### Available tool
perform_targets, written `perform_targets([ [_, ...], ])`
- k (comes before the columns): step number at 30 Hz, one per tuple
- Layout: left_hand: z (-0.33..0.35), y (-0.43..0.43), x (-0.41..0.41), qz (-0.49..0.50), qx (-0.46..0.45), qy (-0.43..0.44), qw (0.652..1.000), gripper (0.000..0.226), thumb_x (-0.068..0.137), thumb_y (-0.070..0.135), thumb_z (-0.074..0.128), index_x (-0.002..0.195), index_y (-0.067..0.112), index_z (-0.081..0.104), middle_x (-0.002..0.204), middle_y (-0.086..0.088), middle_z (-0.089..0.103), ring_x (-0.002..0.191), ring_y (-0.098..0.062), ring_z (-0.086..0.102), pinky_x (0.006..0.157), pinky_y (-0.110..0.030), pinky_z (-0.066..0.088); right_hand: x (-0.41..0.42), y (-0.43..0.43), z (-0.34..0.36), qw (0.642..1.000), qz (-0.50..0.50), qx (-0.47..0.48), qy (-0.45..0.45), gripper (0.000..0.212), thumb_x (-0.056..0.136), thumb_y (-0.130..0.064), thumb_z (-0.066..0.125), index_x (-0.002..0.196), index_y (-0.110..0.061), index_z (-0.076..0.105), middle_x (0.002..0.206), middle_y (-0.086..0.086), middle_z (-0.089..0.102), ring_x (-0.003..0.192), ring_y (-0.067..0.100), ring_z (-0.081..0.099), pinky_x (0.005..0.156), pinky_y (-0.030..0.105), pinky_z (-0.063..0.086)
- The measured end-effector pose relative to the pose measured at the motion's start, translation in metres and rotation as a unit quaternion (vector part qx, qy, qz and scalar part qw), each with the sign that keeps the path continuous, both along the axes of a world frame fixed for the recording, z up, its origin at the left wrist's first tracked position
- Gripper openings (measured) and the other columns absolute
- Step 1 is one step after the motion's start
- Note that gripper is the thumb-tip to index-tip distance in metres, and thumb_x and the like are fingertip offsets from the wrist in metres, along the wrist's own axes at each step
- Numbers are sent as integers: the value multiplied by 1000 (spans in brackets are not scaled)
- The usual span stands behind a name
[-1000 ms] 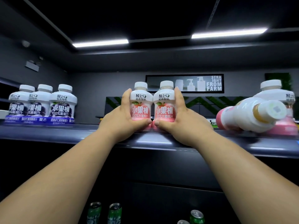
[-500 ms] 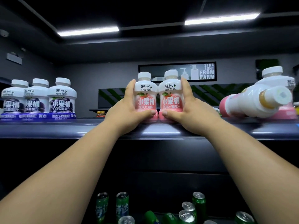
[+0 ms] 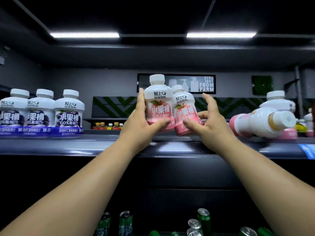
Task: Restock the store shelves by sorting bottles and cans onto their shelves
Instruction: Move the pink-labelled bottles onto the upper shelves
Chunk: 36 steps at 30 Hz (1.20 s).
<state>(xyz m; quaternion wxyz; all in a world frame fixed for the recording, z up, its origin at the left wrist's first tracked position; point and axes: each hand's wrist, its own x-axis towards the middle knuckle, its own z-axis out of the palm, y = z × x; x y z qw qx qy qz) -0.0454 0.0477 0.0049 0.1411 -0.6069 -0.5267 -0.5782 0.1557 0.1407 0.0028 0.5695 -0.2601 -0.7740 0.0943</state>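
Dark shop interior, grey walls, black ceiling w/ two strip lights (image 3: 84,34). Sign (image 3: 206,83) on back wall reads "STRAIGHT FROM FARM"; green chevron panels below it. A dark shelf (image 3: 68,143) runs across the whole view.

Shelf, L end: three purple-label btls (image 3: 40,113) upright in a row, touching side by side, white caps, labels facing out.

Shelf, middle: two pink-label btls, both at the grips.
- left pink btl (image 3: 158,106): roughly upright, higher of the two. left grip (image 3: 136,128) is clamped on it: thumb across the front of the pink base, fingers up its L side & behind.
- right pink btl (image 3: 185,109): tilted, cap leaning L and tucked behind the left one's shoulder; the two touch. Can't tell if its base sits on the shelf or is just above it.
- right grip (image 3: 213,126): thumb on the front of that btl's base, one finger reaching in at its R side, other fingers splayed & clear of the shoulder. Can't tell if it truly holds the btl or only touches it.

Shelf, R end: lying btl (image 3: 259,121) on its side, cap toward the camera, pink base pointing L; upright btl (image 3: 277,104) just behind it.

Below the shelf, at frame bottom: green cans (image 3: 125,222), some upright, some tipped.
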Motion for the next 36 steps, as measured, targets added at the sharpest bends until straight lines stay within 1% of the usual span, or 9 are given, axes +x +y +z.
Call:
perform_targets([
  [6, -4, -9, 2, 48, -22, 17, 998, 114, 69, 63, 77, 150, 46, -1, 137, 7, 57, 119, -18, 58, 99, -44, 48, 4, -13, 0, 1000, 5, -21, 10, 84, 74, -47, 78, 141, -39, 27, 110, -10, 59, 97, 7, 61, 94, 48, 52],
  [10, 0, -6, 0, 86, -60, 17, 994, 104, 75, 67, 67, 152, 40, 3, 140, 5, 54, 122, -24, 56, 91, -41, 44, 2, -19, -1, 999, 9, -34, 1, 88, 63, -58, 70, 137, -44, 25, 112, -11, 62, 101, 12, 65, 94, 50, 52],
  [13, 0, -3, -1, 101, -86, 21, 991, 99, 76, 70, 61, 151, 40, 5, 136, 2, 58, 118, -27, 58, 96, -46, 46, -1, -16, -1, 999, 13, -49, -9, 91, 63, -66, 67, 139, -49, 20, 119, -7, 66, 106, 17, 66, 97, 51, 51],
  [17, -2, -4, -3, 50, -49, 13, 997, 101, 60, 74, 60, 145, 43, 16, 127, 9, 61, 112, -21, 61, 96, -50, 48, -1, -15, -3, 997, 28, -69, 9, 83, 63, -70, 67, 132, -54, 24, 111, -9, 71, 103, 16, 69, 97, 51, 52],
  [21, -1, -4, -3, 7, -66, 17, 998, 72, 65, 78, 49, 128, 44, 39, 114, 16, 65, 104, -16, 63, 94, -48, 50, -2, -16, -9, 997, 24, -62, 26, 89, 63, -69, 69, 136, -55, 20, 117, -8, 68, 107, 20, 67, 97, 53, 51],
  [24, -1, -6, 0, -12, -64, 1, 998, 67, 65, 80, 51, 121, 42, 47, 111, 16, 66, 103, -15, 64, 95, -47, 50, -6, -26, -16, 995, 48, -54, 75, 83, 65, -60, 70, 135, -47, 29, 114, -12, 67, 106, 16, 66, 96, 51, 52],
  [29, -14, -22, 21, -88, -9, -59, 994, 61, 65, 70, 68, 115, 39, 53, 110, 11, 68, 102, -14, 67, 92, -49, 54, 10, -57, -26, 989, 64, -50, 122, 56, 68, -46, 72, 115, -41, 43, 103, -17, 66, 97, 6, 66, 94, 45, 54],
  [33, -34, -45, 64, -145, -6, -45, 988, 55, 67, 58, 75, 112, 37, 53, 109, 10, 69, 101, -8, 68, 90, -43, 57, 60, -71, -39, 982, 107, -97, 123, 67, 60, -46, 74, 122, -26, 55, 105, -4, 72, 97, 12, 70, 91, 46, 57],
  [36, -50, -61, 114, -208, -28, -40, 977, 58, 69, 44, 79, 118, 26, 54, 107, 9, 71, 99, -5, 69, 86, -33, 57, 112, -82, -60, 977, 117, -124, 129, 59, 62, -36, 80, 116, -26, 58, 106, 0, 74, 98, 14, 72, 93, 45, 58],
])
